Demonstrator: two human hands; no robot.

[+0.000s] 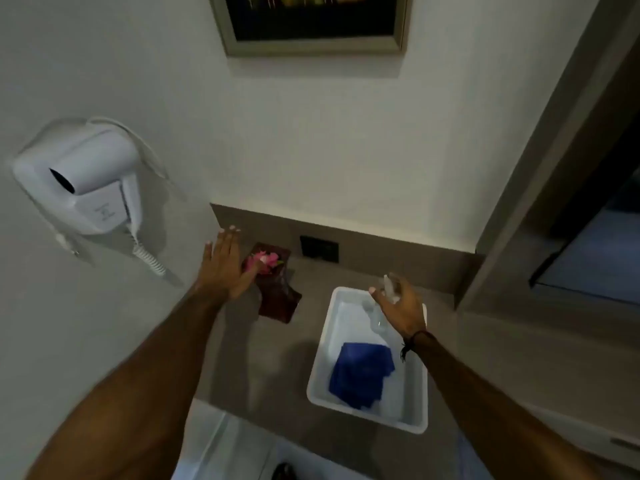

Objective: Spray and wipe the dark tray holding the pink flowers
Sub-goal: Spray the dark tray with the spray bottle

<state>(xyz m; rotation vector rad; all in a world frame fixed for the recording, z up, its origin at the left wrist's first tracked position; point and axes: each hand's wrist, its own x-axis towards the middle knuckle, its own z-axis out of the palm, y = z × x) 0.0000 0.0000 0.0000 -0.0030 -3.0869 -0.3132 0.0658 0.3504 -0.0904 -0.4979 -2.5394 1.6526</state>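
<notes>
Holding pink flowers — dark tray.

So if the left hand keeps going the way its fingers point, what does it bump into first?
Probably the grey backsplash strip at the white wall; the open left hand points up past the dark tray. Depth is unclear.

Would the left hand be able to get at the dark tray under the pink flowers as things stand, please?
Probably yes: the open left hand already hovers at the left edge of the dark rectangular tray, by the pink flowers, with nothing between them. Contact is unclear.
</notes>
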